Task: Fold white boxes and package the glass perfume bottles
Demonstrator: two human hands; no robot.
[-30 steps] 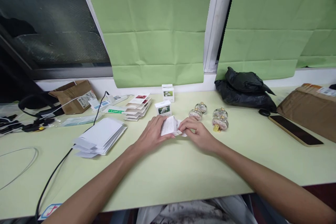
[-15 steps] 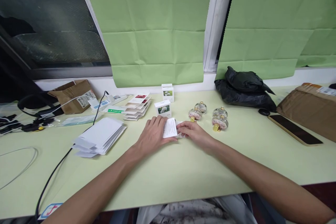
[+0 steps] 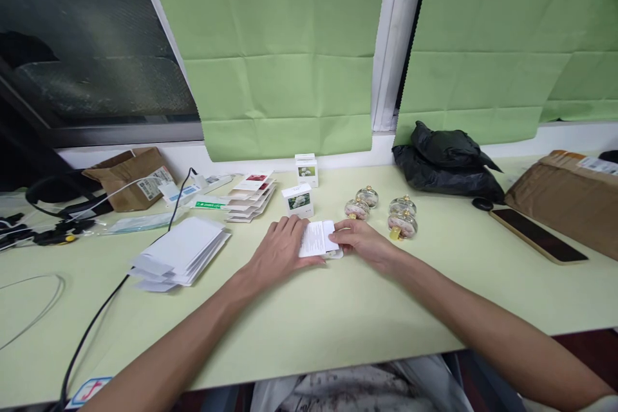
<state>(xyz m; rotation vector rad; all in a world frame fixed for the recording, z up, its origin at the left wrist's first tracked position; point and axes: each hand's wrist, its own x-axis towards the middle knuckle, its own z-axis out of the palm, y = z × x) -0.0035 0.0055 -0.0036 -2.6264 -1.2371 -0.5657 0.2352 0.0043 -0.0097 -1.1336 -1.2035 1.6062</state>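
A small white paper box [image 3: 313, 241], its printed text facing up, lies between my hands just above the table. My left hand [image 3: 280, 246] is closed around its left side, the thumb along the near edge. On the right, my right hand [image 3: 362, 242] pinches the white end flap [image 3: 329, 236]; some fingertips are hidden. Just behind stands a white box with a white-flower picture [image 3: 299, 201], and a similar box [image 3: 306, 171] is farther back. Several round glass ornaments with gold tops [image 3: 402, 225] sit right of my right hand.
Flat printed cartons [image 3: 250, 198] and a stack of folded white cartons [image 3: 181, 251] lie left, near a black cable [image 3: 94, 328]. Rightward are a black plastic bag [image 3: 447, 164], a phone [image 3: 538, 236] and a brown parcel [image 3: 564, 199]. An open cardboard box [image 3: 128, 179] stands back left.
My right hand's fingers have moved from inside the box's right end up onto its flap, which now extends to the right. My left hand keeps its hold.
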